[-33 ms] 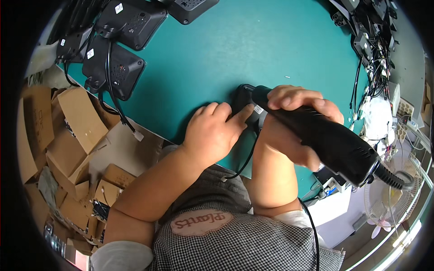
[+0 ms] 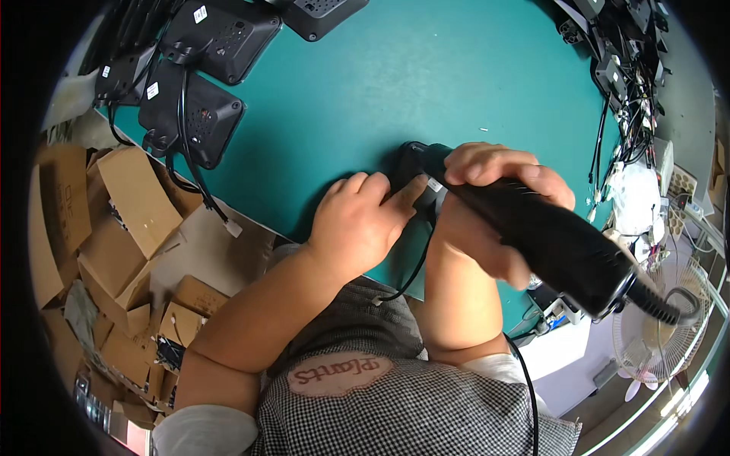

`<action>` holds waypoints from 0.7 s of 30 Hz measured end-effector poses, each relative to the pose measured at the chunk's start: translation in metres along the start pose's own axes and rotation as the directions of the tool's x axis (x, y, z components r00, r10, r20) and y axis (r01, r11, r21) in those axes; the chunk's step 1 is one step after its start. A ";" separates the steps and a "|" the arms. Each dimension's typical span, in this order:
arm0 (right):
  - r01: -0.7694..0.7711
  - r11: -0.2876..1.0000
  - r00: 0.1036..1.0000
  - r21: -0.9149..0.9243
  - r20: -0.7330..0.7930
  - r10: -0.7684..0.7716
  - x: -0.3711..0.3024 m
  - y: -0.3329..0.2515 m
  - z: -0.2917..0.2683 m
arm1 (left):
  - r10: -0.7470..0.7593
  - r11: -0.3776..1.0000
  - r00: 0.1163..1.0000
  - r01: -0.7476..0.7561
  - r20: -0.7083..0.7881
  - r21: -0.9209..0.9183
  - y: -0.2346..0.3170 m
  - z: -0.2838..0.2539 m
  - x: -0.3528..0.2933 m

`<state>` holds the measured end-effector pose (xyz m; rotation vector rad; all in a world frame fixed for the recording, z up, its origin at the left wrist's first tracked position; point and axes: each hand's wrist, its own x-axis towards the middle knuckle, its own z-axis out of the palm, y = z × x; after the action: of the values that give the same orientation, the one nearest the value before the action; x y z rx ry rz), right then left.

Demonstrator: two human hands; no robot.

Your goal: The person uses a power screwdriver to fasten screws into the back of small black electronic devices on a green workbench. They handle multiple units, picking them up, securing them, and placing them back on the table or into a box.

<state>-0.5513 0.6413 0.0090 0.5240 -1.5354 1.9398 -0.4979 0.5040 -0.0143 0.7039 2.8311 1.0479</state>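
Note:
My right hand is wrapped round the body of a black electric screwdriver. The tool lies slantwise, its nose at the upper left and its corded end at the lower right. That nose meets a small black plastic part, which bears a white label and has a thin black cable. My left hand steadies this part on the green tabletop, its index finger pressed near the label and the other fingers curled. Hands and tool hide most of the part, and the screwdriver's tip cannot be made out.
Black flat housings with cables lie at the table's left. Many black parts and wires crowd its right edge. Open cardboard boxes stand below on the left; a fan is at the lower right.
The screwdriver and my right hand have shifted very slightly to the left. My left hand and the part have stayed in place.

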 end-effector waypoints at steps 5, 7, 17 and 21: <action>0.014 1.000 0.996 0.015 0.090 -0.015 -0.003 0.007 0.000 | 0.014 0.999 1.000 -0.015 0.016 0.035 -0.002 0.001 -0.001; 0.006 1.000 0.997 0.015 0.078 -0.007 -0.002 0.006 -0.004 | 0.023 0.999 1.000 -0.023 0.011 0.031 0.000 0.001 0.000; -0.012 0.992 0.941 0.122 -0.335 0.052 0.027 -0.062 -0.080 | -0.028 0.985 0.998 0.019 -0.054 -0.169 0.016 -0.011 0.034; 0.001 0.996 0.919 0.093 -0.393 0.036 0.024 -0.085 -0.094 | 0.034 0.980 0.999 -0.042 -0.042 -0.197 0.024 0.008 0.089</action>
<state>-0.5061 0.7494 0.0625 0.1391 -1.2022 1.9879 -0.5663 0.5630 0.0044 0.7282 2.7029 1.3394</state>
